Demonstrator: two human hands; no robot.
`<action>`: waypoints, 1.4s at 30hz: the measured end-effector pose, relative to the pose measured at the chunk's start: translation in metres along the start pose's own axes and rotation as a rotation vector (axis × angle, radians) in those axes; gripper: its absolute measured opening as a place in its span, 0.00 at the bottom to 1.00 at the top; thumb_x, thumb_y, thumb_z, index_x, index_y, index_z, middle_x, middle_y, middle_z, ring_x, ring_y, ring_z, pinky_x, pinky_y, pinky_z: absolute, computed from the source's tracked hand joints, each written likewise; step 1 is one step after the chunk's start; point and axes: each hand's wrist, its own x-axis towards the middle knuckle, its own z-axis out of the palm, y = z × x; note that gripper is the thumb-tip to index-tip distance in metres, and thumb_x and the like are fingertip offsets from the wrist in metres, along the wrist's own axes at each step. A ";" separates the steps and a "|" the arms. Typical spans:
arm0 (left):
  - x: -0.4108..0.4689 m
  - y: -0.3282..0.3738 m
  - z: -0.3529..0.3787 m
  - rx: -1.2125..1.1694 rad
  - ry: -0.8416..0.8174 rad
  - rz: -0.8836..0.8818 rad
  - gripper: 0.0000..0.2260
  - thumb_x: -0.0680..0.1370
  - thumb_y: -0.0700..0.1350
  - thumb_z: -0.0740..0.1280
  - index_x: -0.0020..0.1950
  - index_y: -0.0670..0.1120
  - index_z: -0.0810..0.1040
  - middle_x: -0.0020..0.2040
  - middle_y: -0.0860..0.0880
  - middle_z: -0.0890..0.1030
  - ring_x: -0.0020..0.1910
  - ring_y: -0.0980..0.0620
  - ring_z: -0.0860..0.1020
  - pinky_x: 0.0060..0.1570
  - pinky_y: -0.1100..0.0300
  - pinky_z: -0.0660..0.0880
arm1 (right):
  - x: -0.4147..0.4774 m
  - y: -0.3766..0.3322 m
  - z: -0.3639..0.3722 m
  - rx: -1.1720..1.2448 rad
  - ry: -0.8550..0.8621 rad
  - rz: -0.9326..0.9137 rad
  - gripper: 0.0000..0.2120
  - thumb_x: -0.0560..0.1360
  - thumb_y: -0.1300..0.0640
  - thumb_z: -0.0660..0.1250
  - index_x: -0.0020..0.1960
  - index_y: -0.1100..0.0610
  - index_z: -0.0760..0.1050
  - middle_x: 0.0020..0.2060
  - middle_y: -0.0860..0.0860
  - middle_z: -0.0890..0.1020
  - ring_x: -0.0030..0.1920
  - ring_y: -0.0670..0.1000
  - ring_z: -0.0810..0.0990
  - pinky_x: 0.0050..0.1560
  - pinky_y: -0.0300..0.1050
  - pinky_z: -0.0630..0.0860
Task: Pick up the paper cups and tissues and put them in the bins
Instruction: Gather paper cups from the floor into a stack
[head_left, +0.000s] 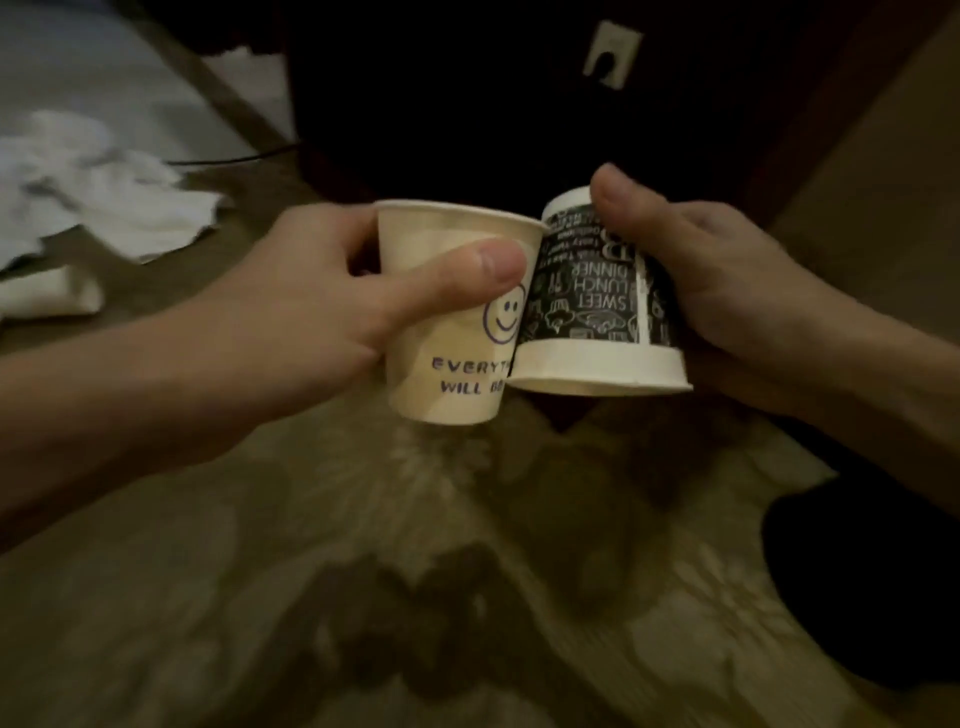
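Dim light, view down over a patterned carpet (363, 597). Left hand (311, 291) grips a cream paper cup (447, 374), held upright, thumb across its front, fingers behind; printed smiley face and partial lettering "EVERYTH… WILL B…" visible. Right hand (727, 280) holds a black-printed paper cup (592, 306) upside down, rim at the bottom, thumb pressed near its white base at the top, fingers wrapped round the far side; inverted words "SWEET LUNCH DINNER" readable. The two cups touch side by side, both held in the air above the carpet. Crumpled white tissues (104, 192) lie on the floor at far left, well apart from the hands. A wall socket (613, 54) shows on the dark surface beyond.
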 end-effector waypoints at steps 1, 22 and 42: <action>0.018 0.012 0.021 0.009 -0.027 0.043 0.15 0.62 0.64 0.70 0.43 0.58 0.83 0.42 0.60 0.85 0.40 0.62 0.84 0.33 0.73 0.75 | -0.009 -0.005 -0.029 0.011 0.040 -0.021 0.20 0.66 0.42 0.69 0.43 0.59 0.83 0.42 0.56 0.87 0.43 0.54 0.86 0.41 0.45 0.82; 0.163 0.005 0.494 0.286 -0.628 0.029 0.34 0.67 0.66 0.73 0.68 0.53 0.70 0.63 0.49 0.78 0.59 0.49 0.77 0.57 0.47 0.79 | -0.235 0.181 -0.357 -0.423 0.942 0.502 0.20 0.67 0.39 0.75 0.48 0.51 0.74 0.44 0.46 0.81 0.44 0.45 0.81 0.38 0.39 0.74; 0.167 0.071 0.371 1.072 -0.802 0.635 0.15 0.81 0.59 0.61 0.38 0.54 0.74 0.37 0.55 0.75 0.35 0.58 0.75 0.30 0.60 0.67 | -0.226 0.154 -0.268 -1.105 0.723 0.312 0.27 0.75 0.35 0.43 0.55 0.50 0.74 0.46 0.47 0.76 0.48 0.50 0.74 0.45 0.49 0.70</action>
